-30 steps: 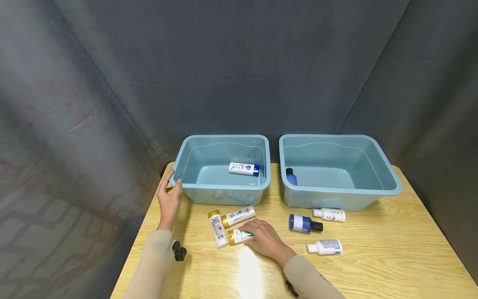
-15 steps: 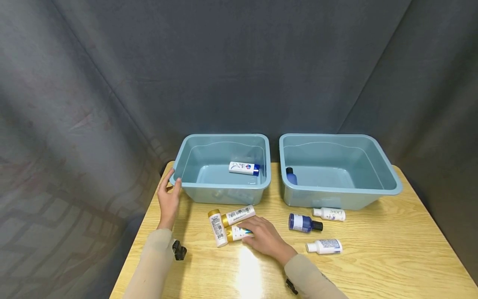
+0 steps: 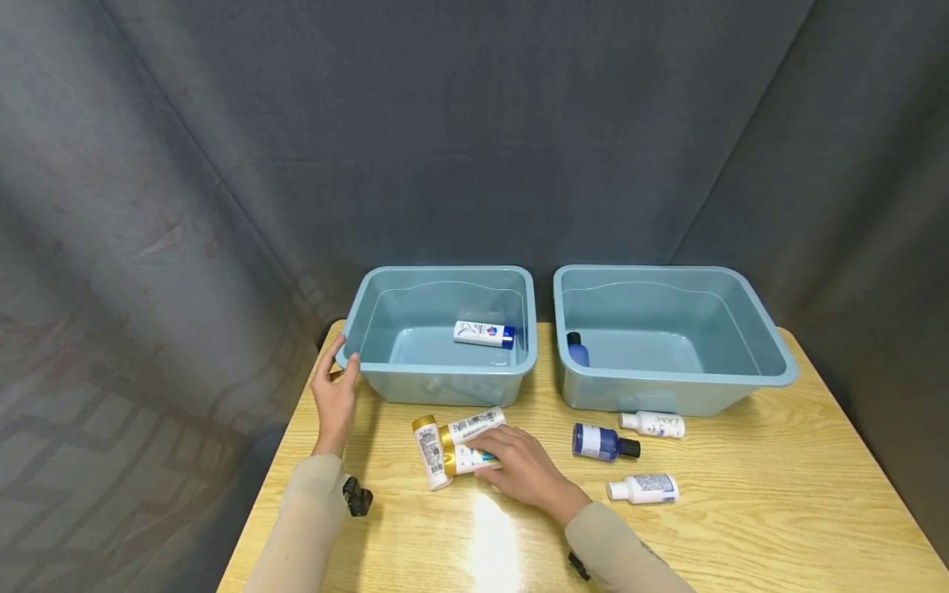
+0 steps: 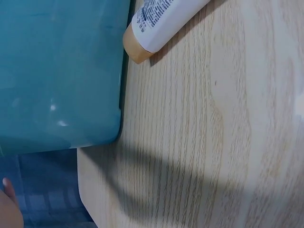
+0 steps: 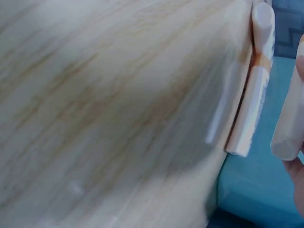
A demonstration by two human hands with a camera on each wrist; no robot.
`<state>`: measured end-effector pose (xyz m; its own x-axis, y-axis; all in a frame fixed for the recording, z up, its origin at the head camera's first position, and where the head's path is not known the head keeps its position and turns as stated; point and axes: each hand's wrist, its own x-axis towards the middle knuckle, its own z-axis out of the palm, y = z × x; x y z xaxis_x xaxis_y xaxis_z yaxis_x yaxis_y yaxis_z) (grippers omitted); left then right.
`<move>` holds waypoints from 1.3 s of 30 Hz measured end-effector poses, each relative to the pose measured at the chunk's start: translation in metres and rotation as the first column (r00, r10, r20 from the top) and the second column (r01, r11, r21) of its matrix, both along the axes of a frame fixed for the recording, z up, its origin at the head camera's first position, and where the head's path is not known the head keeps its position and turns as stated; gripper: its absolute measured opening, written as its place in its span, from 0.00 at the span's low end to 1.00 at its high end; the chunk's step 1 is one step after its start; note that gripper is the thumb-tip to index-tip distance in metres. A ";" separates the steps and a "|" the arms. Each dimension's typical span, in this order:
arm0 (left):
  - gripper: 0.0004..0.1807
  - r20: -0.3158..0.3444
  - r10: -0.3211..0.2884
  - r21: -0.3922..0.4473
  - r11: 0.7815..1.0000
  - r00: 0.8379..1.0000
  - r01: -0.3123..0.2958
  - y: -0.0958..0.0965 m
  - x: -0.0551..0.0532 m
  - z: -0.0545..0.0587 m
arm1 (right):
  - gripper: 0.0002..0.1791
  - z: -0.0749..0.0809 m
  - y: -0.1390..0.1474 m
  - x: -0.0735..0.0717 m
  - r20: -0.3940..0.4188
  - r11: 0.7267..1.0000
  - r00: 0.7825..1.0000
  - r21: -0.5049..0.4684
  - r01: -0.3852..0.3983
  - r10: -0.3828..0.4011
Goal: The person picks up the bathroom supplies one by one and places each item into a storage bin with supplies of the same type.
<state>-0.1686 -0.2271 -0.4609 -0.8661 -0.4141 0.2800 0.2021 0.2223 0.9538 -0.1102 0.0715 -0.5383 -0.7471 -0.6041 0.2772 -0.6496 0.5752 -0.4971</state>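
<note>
My right hand (image 3: 521, 467) grips a white bottle with a gold cap (image 3: 470, 459) above the wood table. In the right wrist view that bottle (image 5: 287, 123) hangs at the right edge, with part of the hand (image 5: 298, 183) behind it. Two similar bottles lie beside it: one with barcode print (image 3: 432, 451) points toward the front, the other (image 3: 476, 425) slants by the left bin. My left hand (image 3: 335, 405) rests at the front-left corner of the left blue bin (image 3: 445, 387), thumb and fingers extended along the corner. The left wrist view shows only a bit of it (image 4: 8, 209).
A white bottle with a blue cap (image 3: 483, 333) lies inside the left bin. The right blue bin (image 3: 667, 395) holds a dark blue bottle (image 3: 578, 352). In front of it lie a dark blue bottle (image 3: 600, 442) and two white bottles (image 3: 656, 424). A grey curtain (image 3: 474, 148) hangs behind.
My right hand has moved slightly up and left with the gold-capped bottle, which has come up over the neighbouring bottles' edges. My left hand and the bins stay where they were.
</note>
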 end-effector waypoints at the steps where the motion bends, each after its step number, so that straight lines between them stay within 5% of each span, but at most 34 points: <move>1: 0.24 0.000 0.000 0.005 1.000 1.000 0.000 0.000 0.000 0.000 | 0.25 0.001 0.000 0.000 -0.009 1.000 1.000 -0.009 -0.004 0.004; 21: 0.24 -0.010 0.000 0.015 1.000 1.000 0.000 0.001 0.002 0.001 | 0.26 0.027 -0.005 -0.009 -0.180 0.993 0.983 -0.112 0.025 -0.045; 33: 0.24 0.024 0.016 0.030 0.999 1.000 -0.016 0.003 0.001 0.002 | 0.25 0.046 -0.004 -0.017 -0.175 0.995 0.983 -0.096 0.035 -0.052; 39: 0.23 0.024 0.055 0.057 0.997 0.998 -0.056 -0.008 -0.015 -0.026 | 0.24 0.054 -0.004 -0.023 -0.238 0.996 0.970 -0.088 0.021 -0.042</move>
<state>-0.1834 -0.2351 -0.4864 -0.8470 -0.4768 0.2351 0.1693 0.1774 0.9695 -0.1333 0.0679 -0.4839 -0.6711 -0.5483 0.4990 -0.7377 0.5603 -0.3767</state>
